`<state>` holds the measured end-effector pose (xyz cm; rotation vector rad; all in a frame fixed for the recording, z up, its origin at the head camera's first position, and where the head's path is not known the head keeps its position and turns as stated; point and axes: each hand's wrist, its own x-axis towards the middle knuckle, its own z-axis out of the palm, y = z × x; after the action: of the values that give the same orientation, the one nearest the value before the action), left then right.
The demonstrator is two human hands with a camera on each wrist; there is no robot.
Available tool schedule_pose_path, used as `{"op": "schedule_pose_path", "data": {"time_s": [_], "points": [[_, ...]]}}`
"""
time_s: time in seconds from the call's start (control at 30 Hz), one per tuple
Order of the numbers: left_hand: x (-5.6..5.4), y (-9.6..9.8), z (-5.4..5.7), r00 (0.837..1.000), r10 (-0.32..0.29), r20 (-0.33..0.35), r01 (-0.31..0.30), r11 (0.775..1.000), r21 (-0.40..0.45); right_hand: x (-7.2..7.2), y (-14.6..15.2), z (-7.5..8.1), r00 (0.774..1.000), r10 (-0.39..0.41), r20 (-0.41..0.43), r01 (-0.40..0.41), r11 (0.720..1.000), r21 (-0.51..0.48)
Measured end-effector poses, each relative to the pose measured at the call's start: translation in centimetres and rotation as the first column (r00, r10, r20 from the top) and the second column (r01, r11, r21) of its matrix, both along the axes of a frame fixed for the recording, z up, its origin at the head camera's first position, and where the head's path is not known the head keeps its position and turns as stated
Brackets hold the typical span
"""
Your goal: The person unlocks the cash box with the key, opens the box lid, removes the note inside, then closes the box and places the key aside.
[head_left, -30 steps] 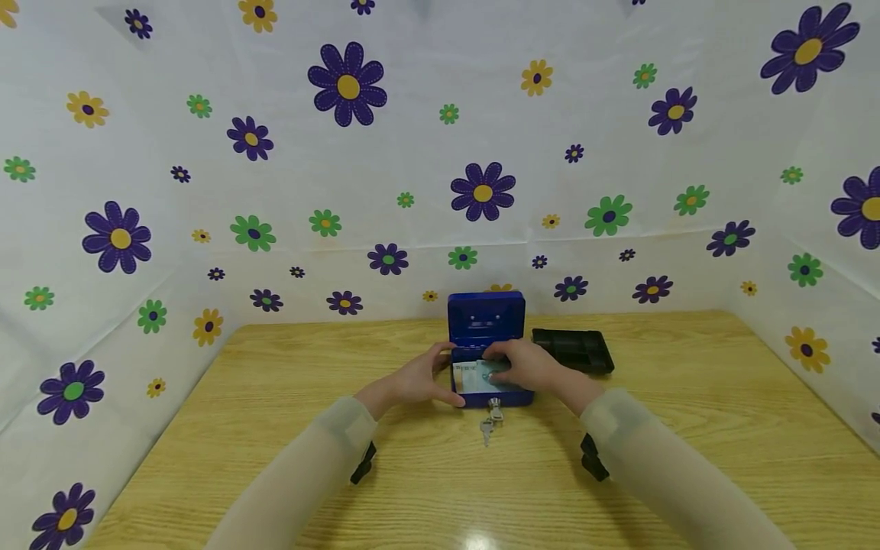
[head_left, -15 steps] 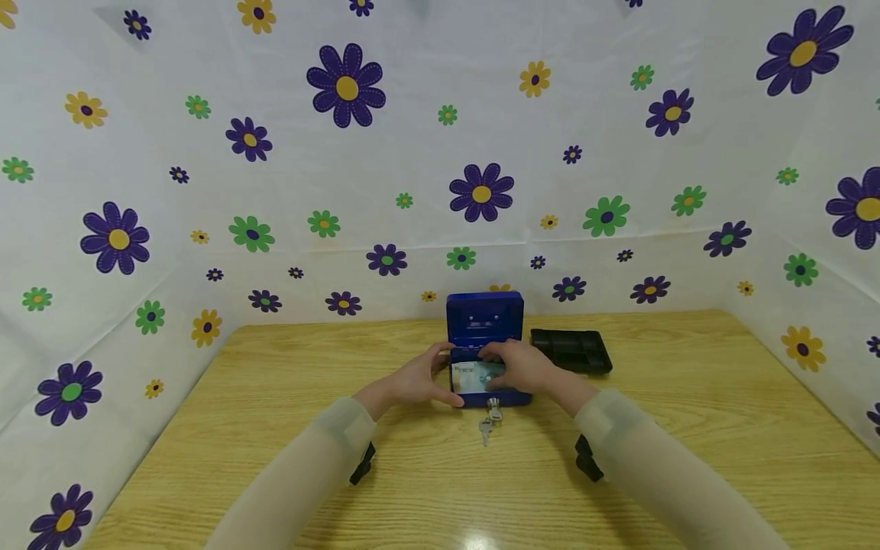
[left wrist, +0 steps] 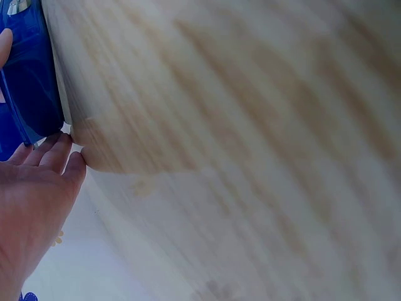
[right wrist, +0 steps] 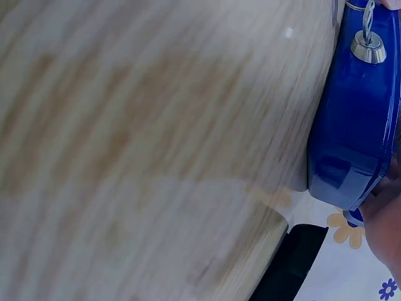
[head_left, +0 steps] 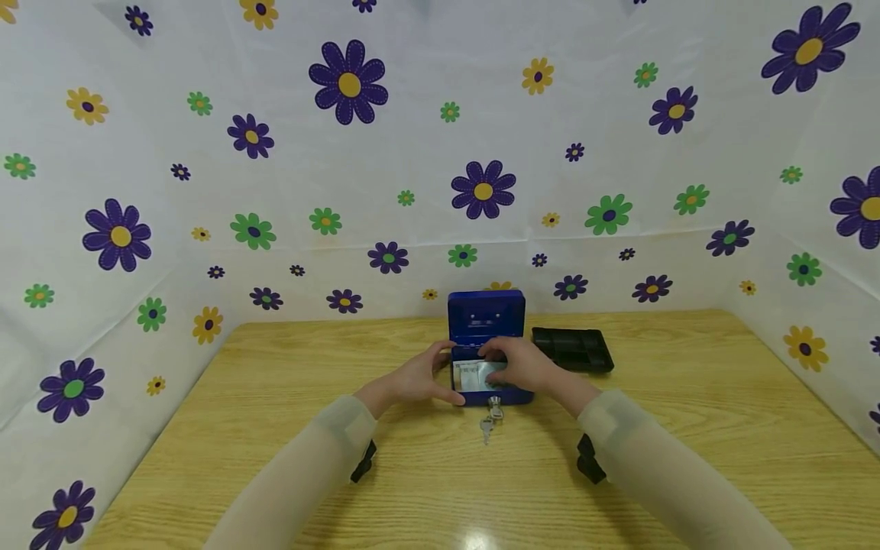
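A blue metal cash box [head_left: 486, 313] stands with its lid raised near the table's back edge. Banknotes [head_left: 470, 377] lie inside it. My left hand [head_left: 415, 377] holds the box's left end, thumb at the front corner and fingers toward the back. In the left wrist view that hand's fingers [left wrist: 55, 152] touch the blue wall. My right hand [head_left: 528, 368] reaches in over the right side, its bent thumb and fingers at the notes; its fingertips are partly hidden. Keys [head_left: 486, 430] hang from the front lock [right wrist: 368, 47].
A black compartment tray [head_left: 571, 341] rests on the wooden table [head_left: 289, 412], just right of the box and behind my right wrist. Flower-printed white cloth [head_left: 385, 183] rises behind the table and along both sides.
The notes' visible face has gone from orange and teal to greyish, and my right thumb has shifted slightly on them. My left hand keeps its place on the box.
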<state>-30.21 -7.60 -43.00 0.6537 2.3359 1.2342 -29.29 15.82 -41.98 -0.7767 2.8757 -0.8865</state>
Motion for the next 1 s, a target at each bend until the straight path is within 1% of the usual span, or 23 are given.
{"op": "schedule_pose_path", "data": {"time_s": [0.17, 0.4, 0.5, 0.73, 0.83, 1.0], "points": [[0.02, 0.04, 0.05, 1.0, -0.004, 0.004, 0.004, 1.0, 0.004, -0.06, 0.17, -0.01, 1.0, 0.007, 0.005, -0.007, 0.999, -0.046], [-0.22, 0.06, -0.17, 1.0, 0.001, 0.003, -0.001, 1.0, -0.001, -0.07, 0.3, 0.12, 1.0, 0.0, -0.03, 0.0, 1.0, 0.005], [-0.22, 0.05, -0.14, 1.0, 0.008, 0.004, -0.008, 1.0, -0.006, -0.16, 0.42, 0.12, 0.999, 0.01, -0.036, -0.01, 1.0, 0.005], [-0.21, 0.07, -0.11, 1.0, 0.009, 0.01, -0.009, 1.0, -0.006, -0.26, 0.75, 0.03, 0.999, 0.01, -0.031, -0.011, 0.999, -0.03], [-0.2, 0.07, -0.14, 1.0, 0.007, 0.01, -0.007, 1.0, -0.009, -0.2, 0.76, 0.06, 0.999, 0.017, -0.042, -0.019, 0.999, -0.042], [-0.31, 0.01, -0.27, 1.0, 0.003, 0.013, -0.003, 1.0, -0.004, -0.07, 0.64, 0.18, 0.996, 0.047, -0.07, -0.054, 0.994, -0.093]]}}
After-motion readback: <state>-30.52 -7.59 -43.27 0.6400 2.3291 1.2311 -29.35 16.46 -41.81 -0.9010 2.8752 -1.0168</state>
